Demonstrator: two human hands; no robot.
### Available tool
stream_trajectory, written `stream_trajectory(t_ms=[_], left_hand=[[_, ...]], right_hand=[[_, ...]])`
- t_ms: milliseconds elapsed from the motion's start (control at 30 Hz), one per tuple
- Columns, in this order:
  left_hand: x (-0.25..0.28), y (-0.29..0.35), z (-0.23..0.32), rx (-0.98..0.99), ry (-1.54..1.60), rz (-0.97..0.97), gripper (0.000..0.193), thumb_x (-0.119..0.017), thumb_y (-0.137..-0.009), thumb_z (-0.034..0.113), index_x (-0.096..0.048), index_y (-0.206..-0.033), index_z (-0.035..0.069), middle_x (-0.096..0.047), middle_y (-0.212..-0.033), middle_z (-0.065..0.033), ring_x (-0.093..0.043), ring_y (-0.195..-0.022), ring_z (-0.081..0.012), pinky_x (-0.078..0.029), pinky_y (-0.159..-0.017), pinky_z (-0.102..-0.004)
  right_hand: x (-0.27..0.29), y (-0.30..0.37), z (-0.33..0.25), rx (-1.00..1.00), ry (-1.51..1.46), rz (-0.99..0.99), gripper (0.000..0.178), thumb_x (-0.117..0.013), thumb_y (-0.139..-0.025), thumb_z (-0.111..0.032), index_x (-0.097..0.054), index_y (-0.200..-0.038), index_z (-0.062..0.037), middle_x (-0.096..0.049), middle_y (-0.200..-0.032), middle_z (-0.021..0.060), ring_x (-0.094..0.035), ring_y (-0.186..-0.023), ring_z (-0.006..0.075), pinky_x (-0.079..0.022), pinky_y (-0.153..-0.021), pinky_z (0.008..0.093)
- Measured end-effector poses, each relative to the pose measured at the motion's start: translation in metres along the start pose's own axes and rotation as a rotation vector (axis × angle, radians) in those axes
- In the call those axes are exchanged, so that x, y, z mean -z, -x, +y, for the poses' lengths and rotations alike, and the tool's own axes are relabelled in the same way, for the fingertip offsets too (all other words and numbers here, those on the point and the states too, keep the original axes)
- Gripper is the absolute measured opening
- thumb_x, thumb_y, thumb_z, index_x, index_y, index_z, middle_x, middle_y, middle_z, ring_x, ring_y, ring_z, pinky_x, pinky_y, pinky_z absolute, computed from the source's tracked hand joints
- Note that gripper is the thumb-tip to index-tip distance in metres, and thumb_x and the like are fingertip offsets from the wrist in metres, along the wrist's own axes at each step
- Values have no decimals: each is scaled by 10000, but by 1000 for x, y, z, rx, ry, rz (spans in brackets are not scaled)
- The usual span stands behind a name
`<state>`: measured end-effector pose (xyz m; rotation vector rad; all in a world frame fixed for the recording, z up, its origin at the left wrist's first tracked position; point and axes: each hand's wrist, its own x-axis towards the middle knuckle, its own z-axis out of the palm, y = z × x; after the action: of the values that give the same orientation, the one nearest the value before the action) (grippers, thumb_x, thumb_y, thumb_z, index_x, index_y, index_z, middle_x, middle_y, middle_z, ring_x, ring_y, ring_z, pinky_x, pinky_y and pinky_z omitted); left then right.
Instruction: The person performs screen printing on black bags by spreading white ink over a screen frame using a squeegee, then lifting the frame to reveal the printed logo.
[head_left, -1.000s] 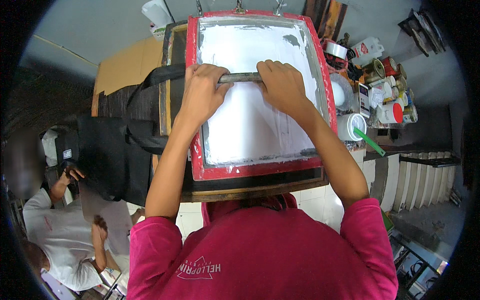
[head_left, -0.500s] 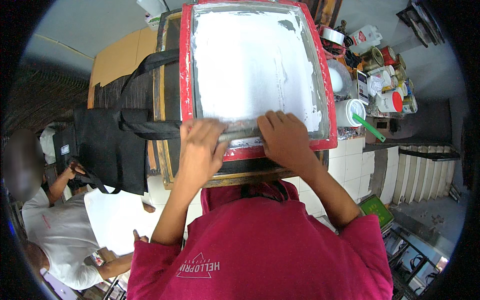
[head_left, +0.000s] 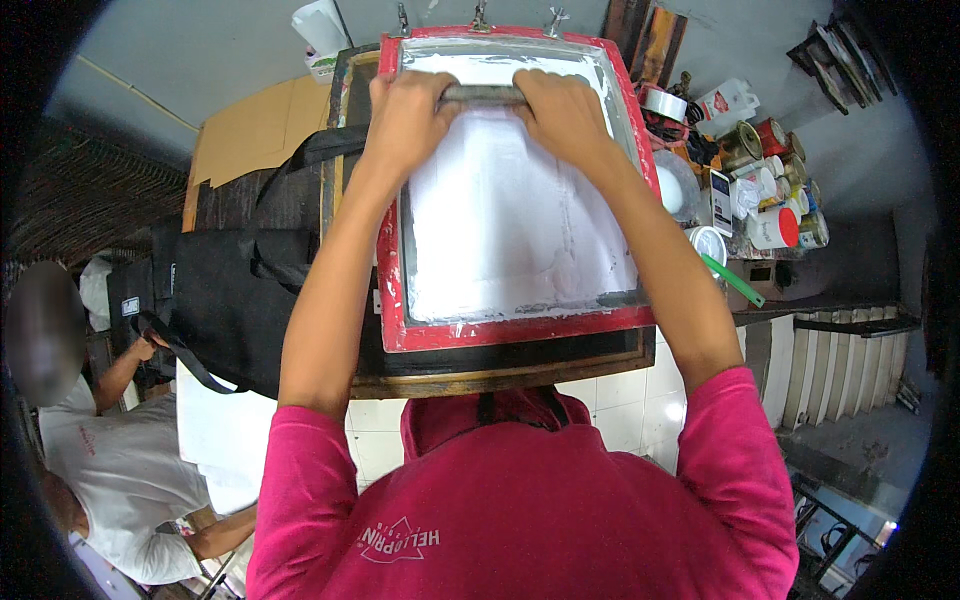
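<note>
So I've got the long grey squeegee bar (head_left: pixel 482 95) up at the 12 o'clock end of the red-framed printing screen (head_left: pixel 392 290), which lies flat over the dark wooden surface (head_left: pixel 500 375). My guess is the bar handles stiff and fairly light, but the white ink (head_left: pixel 510 220) smeared all over the mesh makes everything slick, so grabbing it near both ends with even pressure seems the way to go. The mesh itself looks like it'd give and could tear if I dug a corner in.

My left hand (head_left: pixel 408 112) is curled shut over the bar's left end, fingers wrapped on top. My right hand (head_left: pixel 562 112) does the same on the right end, also closed tight, with just a short bit of bar showing between them.

Off at 3 o'clock there's a clutter of paint tins and tubs (head_left: pixel 765 190) plus a green-handled stick (head_left: pixel 732 281). A black fabric bag with straps (head_left: pixel 225 295) hangs off toward 9 o'clock, and a person in a white shirt (head_left: pixel 110 480) sits down at 8 o'clock.
</note>
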<state>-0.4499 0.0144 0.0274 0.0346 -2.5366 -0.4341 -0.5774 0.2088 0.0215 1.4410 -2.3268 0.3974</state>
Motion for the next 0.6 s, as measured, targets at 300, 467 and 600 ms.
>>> stream_trajectory(t_ms=[300,467,600], left_hand=[[-15,15,-4,82,61,-133,317,-725,-862,239,-728,-1105,37,-716,-964,-175,-638,-1007,-324,-322,-1036,-455],[6,53,25,75,106,-102,285,-733,-855,192,-721,-1081,19,-705,-999,-167,-636,-1004,-325,-322,-1055,-455],[21,86,49,111,138,-140,246,-745,-838,142,-713,-1057,33,-710,-1022,-139,-642,-1028,-312,-330,-1052,-461]], right_hand=[[-16,8,-2,-67,20,-120,248,-713,-854,-216,-554,-968,-64,-669,-937,114,-663,-902,347,-508,-767,483],[2,43,-31,-31,11,-93,164,-662,-813,-121,-584,-949,-74,-647,-874,107,-659,-788,311,-528,-698,445],[20,74,-56,-23,-56,-105,119,-635,-826,-108,-569,-920,-77,-606,-829,103,-629,-749,304,-504,-666,434]])
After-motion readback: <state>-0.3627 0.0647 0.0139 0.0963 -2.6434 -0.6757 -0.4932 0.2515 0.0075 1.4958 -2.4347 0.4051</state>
